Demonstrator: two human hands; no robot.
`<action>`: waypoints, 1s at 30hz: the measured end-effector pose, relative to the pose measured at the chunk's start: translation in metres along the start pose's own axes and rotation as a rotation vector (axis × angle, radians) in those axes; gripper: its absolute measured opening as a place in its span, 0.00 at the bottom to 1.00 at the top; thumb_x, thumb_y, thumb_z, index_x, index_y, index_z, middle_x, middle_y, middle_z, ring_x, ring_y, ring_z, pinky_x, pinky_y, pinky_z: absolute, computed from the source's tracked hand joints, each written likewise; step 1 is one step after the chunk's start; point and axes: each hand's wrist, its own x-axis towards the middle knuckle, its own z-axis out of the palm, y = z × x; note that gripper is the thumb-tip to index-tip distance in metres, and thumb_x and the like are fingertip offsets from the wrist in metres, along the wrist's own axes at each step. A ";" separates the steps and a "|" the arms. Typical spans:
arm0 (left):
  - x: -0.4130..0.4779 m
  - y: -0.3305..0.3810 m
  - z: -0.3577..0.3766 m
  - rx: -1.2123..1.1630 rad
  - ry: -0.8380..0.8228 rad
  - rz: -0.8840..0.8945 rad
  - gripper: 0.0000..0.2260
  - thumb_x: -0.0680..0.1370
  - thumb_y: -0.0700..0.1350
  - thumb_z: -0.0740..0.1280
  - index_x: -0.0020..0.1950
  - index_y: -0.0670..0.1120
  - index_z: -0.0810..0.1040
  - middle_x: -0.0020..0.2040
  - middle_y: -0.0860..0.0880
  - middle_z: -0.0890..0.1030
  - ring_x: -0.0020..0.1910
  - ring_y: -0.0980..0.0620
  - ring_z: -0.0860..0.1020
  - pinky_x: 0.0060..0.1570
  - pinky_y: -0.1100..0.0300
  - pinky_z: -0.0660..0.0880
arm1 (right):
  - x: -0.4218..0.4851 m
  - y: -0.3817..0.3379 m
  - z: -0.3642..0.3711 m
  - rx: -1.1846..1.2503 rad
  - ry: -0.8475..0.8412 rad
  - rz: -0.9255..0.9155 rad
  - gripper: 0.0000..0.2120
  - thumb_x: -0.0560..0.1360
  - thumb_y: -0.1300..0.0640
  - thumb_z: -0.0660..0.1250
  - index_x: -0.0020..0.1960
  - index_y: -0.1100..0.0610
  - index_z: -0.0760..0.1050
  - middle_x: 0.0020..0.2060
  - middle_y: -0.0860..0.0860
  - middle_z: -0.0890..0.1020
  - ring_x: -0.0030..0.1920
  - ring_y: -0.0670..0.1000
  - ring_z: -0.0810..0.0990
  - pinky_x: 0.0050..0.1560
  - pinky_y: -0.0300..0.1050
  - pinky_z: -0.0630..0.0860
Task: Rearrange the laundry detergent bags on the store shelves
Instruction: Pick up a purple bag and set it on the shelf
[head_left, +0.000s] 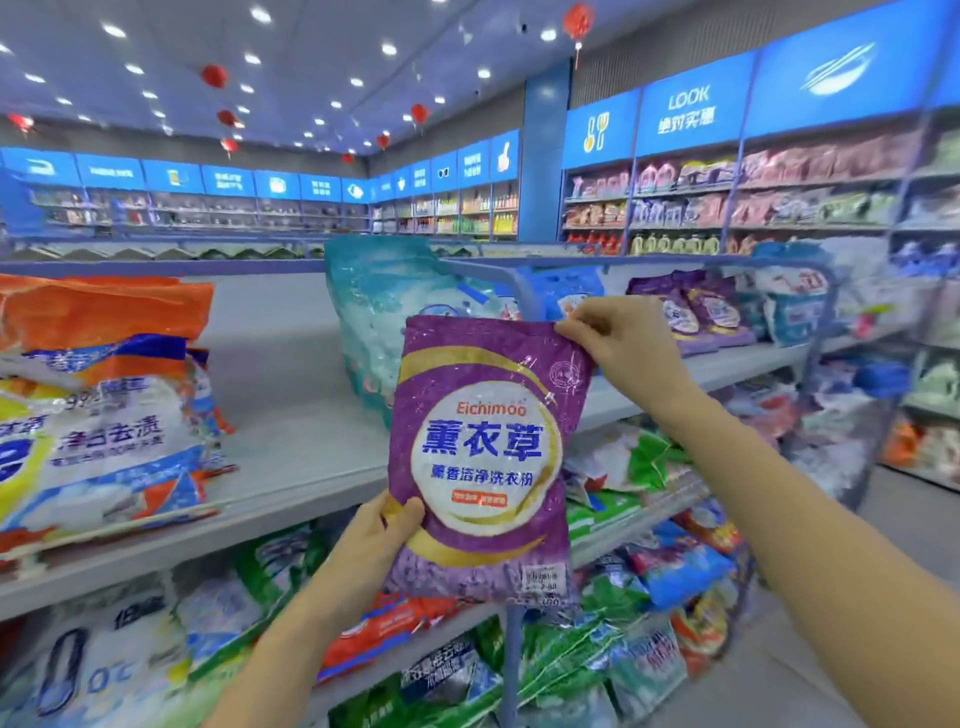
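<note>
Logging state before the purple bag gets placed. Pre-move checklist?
1. Grip of left hand on purple bag, lower left edge: ok.
2. Grip of right hand, pinching the top right corner: ok.
3. Bag upright, label toward camera: ok.
4. Bare stretch of shelf between orange-and-white bags and teal bag: ok.
5. Location of matching purple bags, same level, section to the right: ok.
6. Free slot beside them: cannot tell, blurred.
</note>
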 end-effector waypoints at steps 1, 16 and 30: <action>0.008 -0.002 0.013 -0.016 -0.015 -0.002 0.22 0.68 0.55 0.71 0.56 0.43 0.79 0.48 0.46 0.85 0.47 0.50 0.84 0.41 0.62 0.79 | -0.002 0.010 -0.009 -0.017 0.027 0.022 0.10 0.74 0.61 0.70 0.36 0.65 0.80 0.27 0.49 0.75 0.27 0.40 0.69 0.32 0.30 0.62; 0.167 -0.063 0.179 -0.222 -0.116 0.013 0.19 0.69 0.55 0.64 0.57 0.48 0.76 0.48 0.50 0.85 0.46 0.52 0.84 0.42 0.59 0.82 | -0.074 0.185 -0.037 0.615 -0.118 0.879 0.19 0.76 0.36 0.54 0.53 0.47 0.76 0.47 0.48 0.83 0.47 0.48 0.81 0.51 0.50 0.77; 0.334 -0.121 0.303 -0.129 -0.245 0.015 0.05 0.76 0.49 0.61 0.51 0.56 0.74 0.38 0.68 0.82 0.38 0.68 0.81 0.32 0.73 0.74 | -0.027 0.374 -0.035 0.453 0.311 0.861 0.14 0.81 0.52 0.55 0.41 0.50 0.75 0.41 0.43 0.80 0.42 0.34 0.79 0.44 0.32 0.74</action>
